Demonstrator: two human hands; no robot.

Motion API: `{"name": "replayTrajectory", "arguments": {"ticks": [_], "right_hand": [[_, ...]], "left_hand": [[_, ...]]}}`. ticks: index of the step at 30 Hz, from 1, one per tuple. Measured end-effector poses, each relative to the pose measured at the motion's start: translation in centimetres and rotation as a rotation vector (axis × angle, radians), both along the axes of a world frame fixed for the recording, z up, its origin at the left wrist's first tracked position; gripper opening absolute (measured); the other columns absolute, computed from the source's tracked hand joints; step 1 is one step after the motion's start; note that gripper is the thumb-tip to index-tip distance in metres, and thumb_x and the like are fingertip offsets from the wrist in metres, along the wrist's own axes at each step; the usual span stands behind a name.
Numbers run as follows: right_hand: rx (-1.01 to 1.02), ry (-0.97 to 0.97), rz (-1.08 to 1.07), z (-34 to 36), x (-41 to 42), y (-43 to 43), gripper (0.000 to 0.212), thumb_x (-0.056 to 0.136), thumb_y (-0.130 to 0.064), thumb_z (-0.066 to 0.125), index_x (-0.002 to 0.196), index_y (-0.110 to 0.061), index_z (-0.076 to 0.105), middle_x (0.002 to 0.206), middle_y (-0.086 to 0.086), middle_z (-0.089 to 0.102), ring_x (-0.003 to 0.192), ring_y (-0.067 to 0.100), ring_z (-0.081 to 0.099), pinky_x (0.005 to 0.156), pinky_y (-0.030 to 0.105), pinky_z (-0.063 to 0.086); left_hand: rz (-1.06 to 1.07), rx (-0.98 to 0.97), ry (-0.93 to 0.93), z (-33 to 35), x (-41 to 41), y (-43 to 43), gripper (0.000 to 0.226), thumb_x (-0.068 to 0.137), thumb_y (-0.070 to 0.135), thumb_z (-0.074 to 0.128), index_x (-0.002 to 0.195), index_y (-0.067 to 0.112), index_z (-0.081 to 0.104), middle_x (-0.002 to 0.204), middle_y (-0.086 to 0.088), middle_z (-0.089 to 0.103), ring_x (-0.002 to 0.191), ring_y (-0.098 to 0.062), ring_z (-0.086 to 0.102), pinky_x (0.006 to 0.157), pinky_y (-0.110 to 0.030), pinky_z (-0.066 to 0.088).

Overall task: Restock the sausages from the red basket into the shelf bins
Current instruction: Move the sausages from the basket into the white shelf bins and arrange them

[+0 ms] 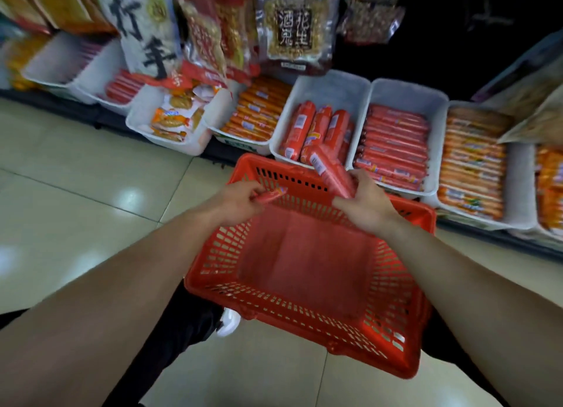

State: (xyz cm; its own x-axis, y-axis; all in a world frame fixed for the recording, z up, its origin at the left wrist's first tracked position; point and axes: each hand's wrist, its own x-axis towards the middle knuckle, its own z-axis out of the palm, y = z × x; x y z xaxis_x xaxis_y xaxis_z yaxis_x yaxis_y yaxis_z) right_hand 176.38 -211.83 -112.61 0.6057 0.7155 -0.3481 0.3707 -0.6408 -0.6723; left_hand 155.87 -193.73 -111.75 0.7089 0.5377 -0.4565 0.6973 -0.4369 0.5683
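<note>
Bins [332,86] beyond my fingers [249,190]: left hand [236,204] pinches thin sausage [271,194], right hand [365,207] grips fat sausage [330,172]; weak pinch may slip.

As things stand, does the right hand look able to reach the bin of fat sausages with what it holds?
Probably yes. The right hand grips a fat sausage at the far rim of the basket, right before the open-topped bin; nothing stands between them.

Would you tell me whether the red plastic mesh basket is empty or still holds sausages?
Empty: the red plastic mesh basket shows only its bare floor.
</note>
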Motion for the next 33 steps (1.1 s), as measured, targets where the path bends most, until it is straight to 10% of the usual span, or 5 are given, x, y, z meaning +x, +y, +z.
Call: {"name": "replayTrajectory", "arguments": {"ticks": [4,15,28,33], "right_hand": [[0.024,0.010,-0.102,0.6,2.1,3.4,0.064,0.081,-0.029,0.071,0.135,-0.014,0.040,0.110,0.006,0.064,0.086,0.028,0.063,0.071,0.032,0.045],[-0.156,-0.269,-0.267,-2.7,5.5,9.9,0.054,0.090,-0.037,0.057,0.135,-0.010,0.043,0.131,0.018,0.050,0.115,0.043,0.055,0.089,0.047,0.048],[-0.041,-0.314,-0.236,-2.3,7.4,-3.8,0.040,0.088,-0.027,0.061,0.126,-0.016,0.057,0.125,0.009,0.054,0.109,0.035,0.057,0.081,0.042,0.051],[-0.050,-0.309,-0.289,-2.8,10.0,-9.7,0.029,0.084,-0.020,0.059,0.111,-0.017,0.066,0.116,0.009,0.056,0.105,0.039,0.058,0.081,0.041,0.049]], "left_hand": [[0.198,-0.043,-0.196,0.2,-0.2,-0.4,0.033,0.089,-0.002,0.064,0.119,0.010,0.062,0.081,0.001,0.058,0.046,-0.001,0.052,0.045,-0.011,0.040],[0.424,0.008,-0.350,-2.0,3.2,2.3,0.030,0.086,0.010,0.065,0.104,0.033,0.060,0.087,0.013,0.069,0.072,-0.008,0.066,0.075,-0.031,0.054],[0.183,-0.030,-0.283,0.3,16.5,-3.2,0.055,0.084,0.003,0.066,0.136,0.017,0.055,0.126,-0.003,0.064,0.114,-0.016,0.061,0.099,-0.029,0.047],[0.039,0.060,-0.254,0.3,25.0,-7.5,0.042,0.090,0.006,0.061,0.128,0.025,0.059,0.127,0.001,0.065,0.103,-0.022,0.065,0.081,-0.029,0.049]]}}
